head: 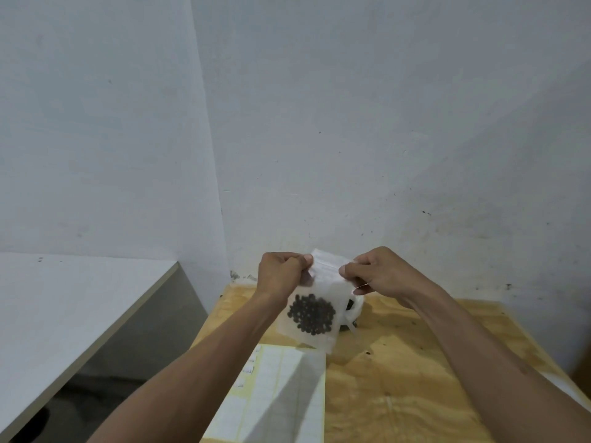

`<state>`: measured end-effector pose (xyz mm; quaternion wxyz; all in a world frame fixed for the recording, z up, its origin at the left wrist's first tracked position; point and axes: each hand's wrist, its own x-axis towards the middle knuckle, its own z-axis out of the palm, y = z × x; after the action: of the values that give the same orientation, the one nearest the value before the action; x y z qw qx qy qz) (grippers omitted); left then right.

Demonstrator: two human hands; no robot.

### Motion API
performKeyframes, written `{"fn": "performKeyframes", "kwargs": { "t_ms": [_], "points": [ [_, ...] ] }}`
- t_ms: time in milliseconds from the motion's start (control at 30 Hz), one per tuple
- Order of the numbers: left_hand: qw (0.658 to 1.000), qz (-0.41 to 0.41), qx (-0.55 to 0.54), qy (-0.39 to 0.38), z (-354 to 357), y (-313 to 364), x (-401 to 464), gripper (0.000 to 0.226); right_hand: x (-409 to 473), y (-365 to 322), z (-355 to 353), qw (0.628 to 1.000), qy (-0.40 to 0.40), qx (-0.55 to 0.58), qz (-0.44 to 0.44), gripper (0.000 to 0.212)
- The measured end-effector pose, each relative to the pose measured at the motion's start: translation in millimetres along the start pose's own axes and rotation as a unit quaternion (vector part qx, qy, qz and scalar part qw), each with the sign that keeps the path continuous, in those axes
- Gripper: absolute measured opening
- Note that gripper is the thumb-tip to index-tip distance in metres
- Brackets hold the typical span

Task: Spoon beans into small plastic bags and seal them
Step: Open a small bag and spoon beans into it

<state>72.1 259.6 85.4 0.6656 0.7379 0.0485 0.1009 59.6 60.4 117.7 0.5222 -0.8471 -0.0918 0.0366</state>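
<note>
A small clear plastic bag [323, 282] hangs upright in the air above the plywood table [415, 362]. A clump of dark beans [311, 314] fills its lower part. My left hand [281, 273] pinches the bag's top strip at the left end. My right hand [377, 271] pinches the same strip at the right end. Behind the bag, a larger clear bag with dark beans [351, 310] lies on the table, mostly hidden. No spoon is in view.
A sheet of pale yellow label paper [271, 394] lies at the table's near left. A white table [64, 298] stands to the left, with a dark gap between the two. White walls close the corner right behind the table.
</note>
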Motion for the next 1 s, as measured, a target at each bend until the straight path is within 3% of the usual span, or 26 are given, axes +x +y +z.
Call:
{"fn": "performKeyframes", "kwargs": {
  "t_ms": [233, 300, 367, 433, 533, 600, 667, 767, 900, 967, 1000],
  "points": [
    [0.997, -0.064, -0.033, 0.032, -2, 6, 12, 0.025, 7, 10, 15, 0.992, 0.117, 0.044, 0.016, 0.036],
    [0.993, -0.098, -0.052, 0.04, -9, 1, 19, 0.02, 5, 10, 25, 0.992, 0.075, 0.092, 0.05, 0.046],
    [0.987, -0.129, -0.084, 0.048, -19, -4, 27, 0.022, -1, 8, 40, 0.99, -0.036, 0.101, 0.097, 0.044],
    [0.983, -0.156, -0.084, 0.056, -30, -11, 33, 0.039, -2, 8, 57, 0.978, -0.091, 0.142, 0.124, 0.03],
    [0.972, -0.235, 0.013, -0.029, -50, -22, 32, 0.073, 11, 17, 79, 0.967, -0.014, 0.202, 0.157, 0.024],
    [0.964, -0.253, 0.035, -0.074, -60, -31, 31, 0.061, 24, 23, 93, 0.975, 0.033, 0.144, 0.166, 0.025],
    [0.97, -0.223, 0.084, -0.055, -71, -42, 31, 0.025, 35, 25, 110, 0.985, 0.038, 0.063, 0.159, 0.026],
    [0.977, -0.164, 0.132, -0.015, -82, -61, 35, 0.043, 44, 20, 134, 0.99, 0.041, -0.058, 0.124, 0.03],
    [0.977, -0.16, 0.137, 0.026, -89, -82, 38, 0.032, 56, 19, 160, 0.974, 0.038, -0.203, 0.088, 0.043],
    [0.971, -0.134, 0.197, 0.029, -90, -91, 41, 0.02, 64, 26, 174, 0.965, 0.03, -0.25, 0.076, 0.036],
    [0.964, -0.124, 0.235, 0.028, -90, -96, 42, 0.029, 66, 29, 179, 0.96, 0.022, -0.271, 0.071, 0.03]
  ]
}}
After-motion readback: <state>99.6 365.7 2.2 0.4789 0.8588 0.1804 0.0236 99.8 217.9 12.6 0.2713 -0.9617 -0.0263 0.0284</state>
